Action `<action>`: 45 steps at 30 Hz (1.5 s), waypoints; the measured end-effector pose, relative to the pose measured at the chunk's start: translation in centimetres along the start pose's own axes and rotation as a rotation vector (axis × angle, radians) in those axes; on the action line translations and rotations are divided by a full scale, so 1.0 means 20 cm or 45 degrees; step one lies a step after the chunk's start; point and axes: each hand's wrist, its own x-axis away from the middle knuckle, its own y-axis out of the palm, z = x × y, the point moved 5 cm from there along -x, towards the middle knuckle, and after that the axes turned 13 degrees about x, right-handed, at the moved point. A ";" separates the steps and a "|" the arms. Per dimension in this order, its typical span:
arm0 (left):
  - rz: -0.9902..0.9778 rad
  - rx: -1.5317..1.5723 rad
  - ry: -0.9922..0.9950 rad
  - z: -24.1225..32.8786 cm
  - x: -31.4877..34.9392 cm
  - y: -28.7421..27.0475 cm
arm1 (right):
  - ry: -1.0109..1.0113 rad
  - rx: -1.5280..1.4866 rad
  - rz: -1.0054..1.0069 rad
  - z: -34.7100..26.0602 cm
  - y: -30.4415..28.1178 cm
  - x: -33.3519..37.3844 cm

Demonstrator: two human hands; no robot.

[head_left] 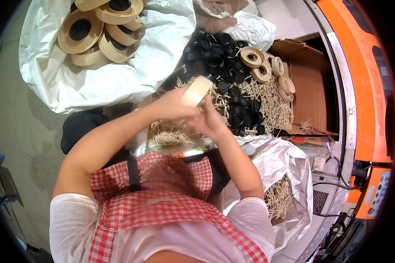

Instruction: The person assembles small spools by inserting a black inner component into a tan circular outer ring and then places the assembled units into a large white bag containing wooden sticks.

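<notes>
White shirt [180,234] is nearest; past it, left hand [175,106] grips a cream ring [196,91], right hand [210,122] (can't tell its grip) maybe steadying.

An orange machine [363,96] stands along the right side — its control panel [378,193], dotted with round buttons, sits low there. Black cables [346,188] loop just beside it, near a dark vent [320,202]. At far left — a blue frame [8,200] on the grey floor [35,136].
</notes>
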 end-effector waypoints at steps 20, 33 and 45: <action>0.630 0.556 0.975 0.31 0.15 -0.38 | 0.245 0.408 0.292 0.09 0.06 0.23; 0.033 -0.116 0.170 -0.26 0.02 -0.01 | 0.970 1.631 1.213 -0.15 -0.77 1.94; 0.381 -0.618 -0.209 -0.63 0.05 -0.06 | 0.925 1.453 1.346 0.10 -0.97 2.50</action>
